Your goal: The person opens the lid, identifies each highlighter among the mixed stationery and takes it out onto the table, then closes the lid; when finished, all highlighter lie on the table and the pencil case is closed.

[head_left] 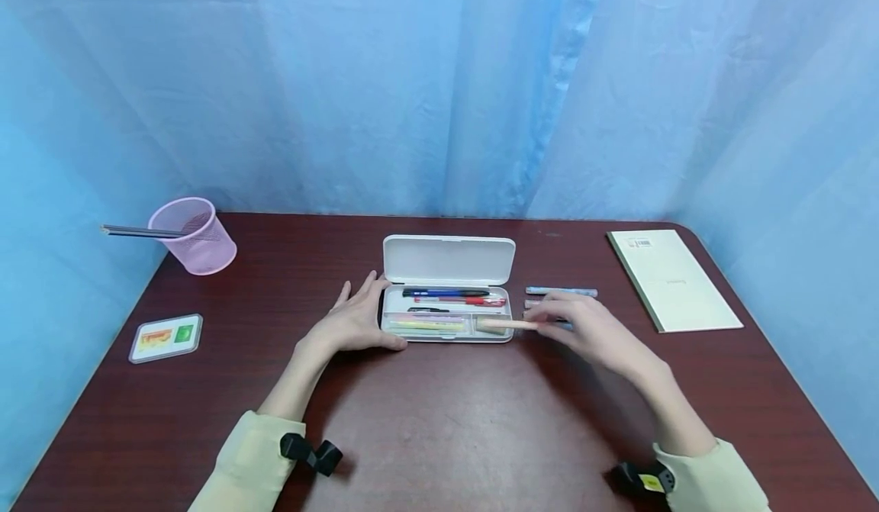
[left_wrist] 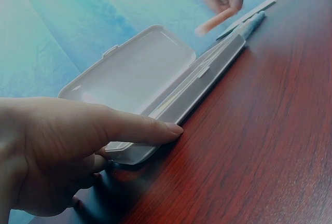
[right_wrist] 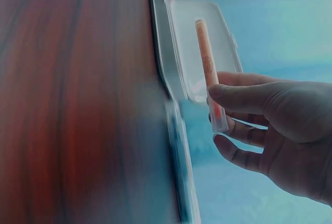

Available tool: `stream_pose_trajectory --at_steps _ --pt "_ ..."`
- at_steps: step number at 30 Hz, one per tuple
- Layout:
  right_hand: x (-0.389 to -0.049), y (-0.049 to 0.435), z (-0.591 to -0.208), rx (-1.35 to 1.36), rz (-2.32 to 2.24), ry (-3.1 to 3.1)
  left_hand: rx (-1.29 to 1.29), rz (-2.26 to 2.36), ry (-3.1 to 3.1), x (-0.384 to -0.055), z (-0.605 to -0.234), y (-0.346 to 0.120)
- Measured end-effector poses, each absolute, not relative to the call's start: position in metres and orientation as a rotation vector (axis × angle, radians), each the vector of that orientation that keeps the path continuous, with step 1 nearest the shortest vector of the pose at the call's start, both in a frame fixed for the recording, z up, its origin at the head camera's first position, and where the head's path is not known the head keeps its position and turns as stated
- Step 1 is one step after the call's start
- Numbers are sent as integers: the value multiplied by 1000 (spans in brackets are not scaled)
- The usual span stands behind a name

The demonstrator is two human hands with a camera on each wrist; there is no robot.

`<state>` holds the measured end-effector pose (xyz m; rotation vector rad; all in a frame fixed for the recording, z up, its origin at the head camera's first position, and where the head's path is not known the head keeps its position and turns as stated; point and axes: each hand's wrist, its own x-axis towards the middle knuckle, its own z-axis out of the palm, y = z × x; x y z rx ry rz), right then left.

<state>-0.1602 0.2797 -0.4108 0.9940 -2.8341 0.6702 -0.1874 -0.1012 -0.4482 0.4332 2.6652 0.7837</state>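
Observation:
A white pencil case (head_left: 449,260) lies on the table with its lid up. Inside it are blue and red pens (head_left: 460,295) at the back and several pastel pens (head_left: 426,323) in the front compartment. My left hand (head_left: 353,321) holds the case's left end, thumb along the front edge and a finger at the back corner. My right hand (head_left: 584,325) pinches a slim orange marker pen (right_wrist: 206,53) with a clear end between thumb and fingers. The marker's far end overlaps the case's small front-right compartment in the head view.
Several pens (head_left: 561,291) lie right of the case, partly behind my right hand. A cream notebook (head_left: 676,283) is at the far right. On the left, a tilted pink mesh pen cup (head_left: 202,245) holds dark pencils (head_left: 140,232), with a small flat clear box (head_left: 166,338) nearer.

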Motion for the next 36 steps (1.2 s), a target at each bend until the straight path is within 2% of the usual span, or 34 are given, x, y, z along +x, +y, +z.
stream_pose_trajectory --at_steps 15,36 --pt "-156 334 -410 924 584 -2793 444 801 2679 -188 -448 -101" --pt "-159 339 -417 918 456 -2937 446 806 2681 -187 -448 -101"
